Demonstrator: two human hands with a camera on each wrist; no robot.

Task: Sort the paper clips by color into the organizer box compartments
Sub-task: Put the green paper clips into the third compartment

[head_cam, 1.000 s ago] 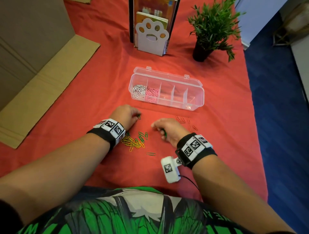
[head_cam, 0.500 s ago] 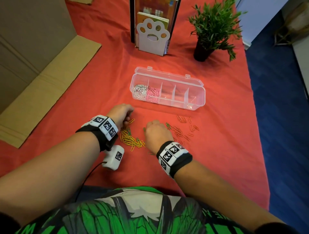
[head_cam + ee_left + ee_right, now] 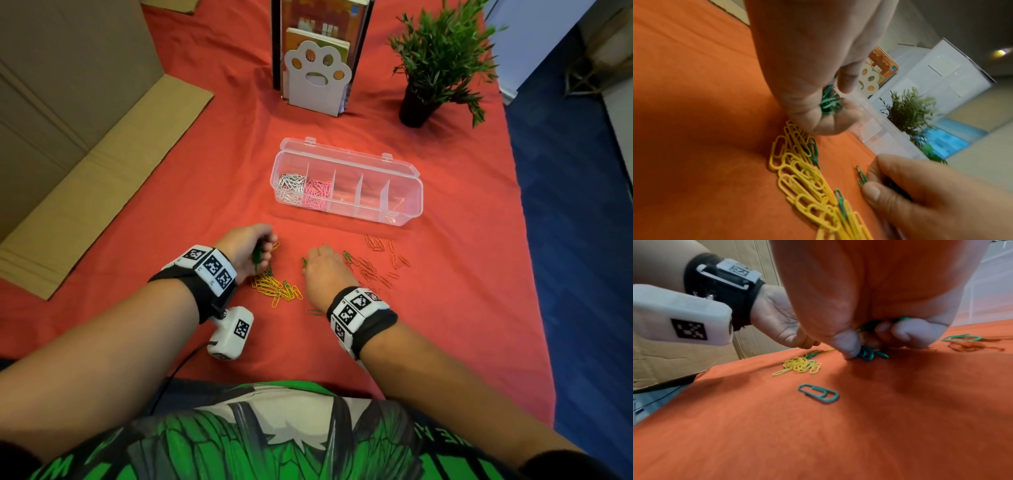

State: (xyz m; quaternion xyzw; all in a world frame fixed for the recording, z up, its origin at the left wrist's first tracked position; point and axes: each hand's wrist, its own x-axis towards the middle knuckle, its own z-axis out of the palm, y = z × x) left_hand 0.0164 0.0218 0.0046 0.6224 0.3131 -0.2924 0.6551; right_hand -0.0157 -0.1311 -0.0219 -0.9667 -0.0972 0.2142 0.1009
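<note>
Left hand: curled, held green clips. Right hand: knuckles up, pinched green clips on the cloth. Organizer box: mid-cloth, long axis left-right, lid open.

Looks like office/desk setup: red cloth on table, bookend w/ books and potted plant beyond fingers, blue carpet right, cardboard left.

the head view was bright and evenly lit, its edges bowed by the wide lens. both wrist views were dimmer and softly blurred, with broad shadows on the counter under each hand.
</note>
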